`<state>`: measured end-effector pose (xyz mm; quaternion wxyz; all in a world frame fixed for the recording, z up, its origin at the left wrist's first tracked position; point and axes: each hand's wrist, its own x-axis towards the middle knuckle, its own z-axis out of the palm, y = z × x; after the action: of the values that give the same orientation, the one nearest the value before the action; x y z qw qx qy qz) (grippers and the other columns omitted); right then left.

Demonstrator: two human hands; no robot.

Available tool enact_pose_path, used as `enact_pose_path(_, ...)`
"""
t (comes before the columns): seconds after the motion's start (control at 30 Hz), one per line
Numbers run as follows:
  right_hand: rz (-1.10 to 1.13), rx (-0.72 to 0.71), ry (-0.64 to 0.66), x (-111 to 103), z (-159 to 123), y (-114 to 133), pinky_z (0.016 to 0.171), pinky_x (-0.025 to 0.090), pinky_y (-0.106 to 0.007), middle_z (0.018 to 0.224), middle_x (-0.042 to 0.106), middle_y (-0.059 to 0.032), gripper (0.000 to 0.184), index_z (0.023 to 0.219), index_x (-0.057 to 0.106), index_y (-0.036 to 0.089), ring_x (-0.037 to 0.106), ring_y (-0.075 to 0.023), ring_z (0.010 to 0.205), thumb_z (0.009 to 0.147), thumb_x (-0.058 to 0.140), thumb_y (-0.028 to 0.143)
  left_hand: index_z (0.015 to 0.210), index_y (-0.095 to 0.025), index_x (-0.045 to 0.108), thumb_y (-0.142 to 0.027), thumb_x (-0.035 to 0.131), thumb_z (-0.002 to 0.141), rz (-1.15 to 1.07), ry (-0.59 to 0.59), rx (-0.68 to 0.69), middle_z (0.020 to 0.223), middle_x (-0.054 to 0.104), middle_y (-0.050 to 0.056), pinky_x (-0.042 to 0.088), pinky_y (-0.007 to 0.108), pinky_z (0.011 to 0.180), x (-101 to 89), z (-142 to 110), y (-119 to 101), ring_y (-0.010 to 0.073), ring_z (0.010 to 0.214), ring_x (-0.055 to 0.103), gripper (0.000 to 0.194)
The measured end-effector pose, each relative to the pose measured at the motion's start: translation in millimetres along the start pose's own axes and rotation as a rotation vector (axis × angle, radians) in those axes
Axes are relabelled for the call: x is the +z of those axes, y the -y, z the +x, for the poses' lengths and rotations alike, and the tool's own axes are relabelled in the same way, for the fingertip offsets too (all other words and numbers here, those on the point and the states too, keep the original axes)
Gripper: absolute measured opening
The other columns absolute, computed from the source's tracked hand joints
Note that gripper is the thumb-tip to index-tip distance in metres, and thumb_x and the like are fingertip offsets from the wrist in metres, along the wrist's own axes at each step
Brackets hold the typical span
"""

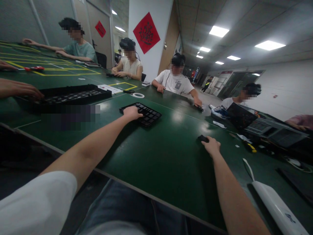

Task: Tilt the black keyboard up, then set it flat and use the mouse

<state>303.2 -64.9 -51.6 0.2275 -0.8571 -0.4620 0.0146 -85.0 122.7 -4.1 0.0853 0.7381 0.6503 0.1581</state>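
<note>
My left hand (132, 113) is closed at the near left side of a flat black tray divided into square compartments (150, 118). Its fingers curl over the tray's edge and are partly hidden. Farther right, my right hand (212, 145) pinches a small dark block-like object (202, 138) at or just above the green table (156, 163). What kind of object it is I cannot make out. Bare table lies between my two hands.
Left is a long black bin (75, 94) with another person's hand (22, 89) in it. A roll of white tape (138, 95) lies beyond the tray. At right are a white power strip (276, 202), a yellow-handled tool (251, 148) and an open computer case (274, 127). Several people sit around.
</note>
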Motion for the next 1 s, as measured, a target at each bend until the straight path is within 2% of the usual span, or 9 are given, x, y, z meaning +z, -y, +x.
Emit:
enact_pose_path(0.1,0.116,-0.187,0.031,13.3,-10.4,30.5,0.101,0.035,-0.044,0.112,0.064,-0.0135,0.040,0.109,0.064,0.015,0.052,-0.0313,0.115,0.069,0.064,0.024,0.078,-0.013,0.064,-0.056,0.060,0.071,-0.016,-0.006,0.152,0.088,0.065,0.012,0.044,0.029,0.071,16.0,-17.4,-34.3,0.0267,0.089,0.060,0.043)
enact_pose_path(0.17,0.402,-0.311,0.099,21.5,-22.6,55.9,0.099,0.038,-0.045,0.112,0.064,-0.0108,0.043,0.108,0.063,0.016,0.056,-0.0285,0.109,0.066,0.065,0.023,0.081,-0.014,0.064,-0.052,0.058,0.075,-0.136,-0.012,0.338,0.087,0.064,0.010,0.043,0.028,0.068,27.8,-33.8,-59.0,0.0224,0.083,0.060,0.039)
enact_pose_path(0.27,0.818,-0.371,0.253,28.7,-41.4,85.9,0.094,0.043,-0.042,0.106,0.067,-0.0067,0.039,0.103,0.062,0.018,0.060,-0.0240,0.101,0.065,0.064,0.025,0.086,-0.013,0.063,-0.046,0.057,0.078,-0.327,0.007,0.521,0.085,0.062,0.008,0.043,0.028,0.066,41.1,-60.0,-87.1,0.0190,0.077,0.058,0.035)
enact_pose_path(0.33,0.919,-0.404,0.300,31.3,-49.0,94.7,0.092,0.045,-0.041,0.102,0.069,-0.0052,0.034,0.097,0.063,0.018,0.061,-0.0237,0.099,0.065,0.065,0.026,0.091,-0.012,0.062,-0.044,0.057,0.079,-0.437,0.009,0.558,0.086,0.062,0.008,0.044,0.029,0.067,46.2,-73.9,-96.1,0.0187,0.077,0.057,0.035)
enact_pose_path(0.5,0.947,-0.476,0.307,40.0,-48.8,91.3,0.094,0.045,-0.045,0.105,0.069,-0.0062,0.036,0.097,0.065,0.020,0.060,-0.0271,0.102,0.064,0.070,0.035,0.099,-0.012,0.057,-0.041,0.057,0.081,-0.546,-0.009,0.581,0.096,0.060,0.011,0.046,0.033,0.075,54.4,-88.2,-96.0,0.0200,0.085,0.056,0.035)
enact_pose_path(0.63,0.893,-0.527,0.220,39.9,-51.4,89.0,0.105,0.037,-0.049,0.123,0.061,-0.0042,0.048,0.113,0.062,0.026,0.051,-0.0285,0.120,0.069,0.066,0.046,0.098,-0.014,0.056,-0.040,0.062,0.077,-0.517,0.028,0.689,0.095,0.058,0.010,0.045,0.035,0.080,60.8,-89.1,-93.9,0.0210,0.088,0.054,0.035)
enact_pose_path(0.7,0.860,-0.523,0.216,36.8,-55.1,88.7,0.108,0.034,-0.050,0.125,0.060,-0.0029,0.049,0.116,0.061,0.028,0.047,-0.0287,0.124,0.071,0.064,0.048,0.099,-0.014,0.055,-0.041,0.064,0.076,-0.539,0.058,0.704,0.094,0.058,0.009,0.044,0.034,0.080,63.2,-89.2,-94.2,0.0207,0.088,0.053,0.036)
enact_pose_path(0.83,0.856,-0.459,0.265,39.0,-52.7,84.2,0.104,0.038,-0.052,0.126,0.060,-0.0048,0.054,0.121,0.058,0.026,0.050,-0.0307,0.121,0.073,0.060,0.052,0.101,-0.015,0.055,-0.043,0.062,0.076,-0.612,0.111,0.663,0.094,0.057,0.008,0.044,0.031,0.075,64.7,-90.2,-95.3,0.0196,0.085,0.053,0.038)
enact_pose_path(1.0,0.781,-0.676,0.221,57.8,-34.0,78.8,0.116,0.017,-0.048,0.136,0.051,-0.0009,0.056,0.124,0.054,0.029,0.036,-0.0243,0.133,0.075,0.055,0.058,0.091,-0.015,0.058,-0.043,0.067,0.072,-0.486,0.098,0.749,0.095,0.059,0.011,0.041,0.033,0.082,55.7,-91.0,-97.0,0.0241,0.093,0.054,0.036)
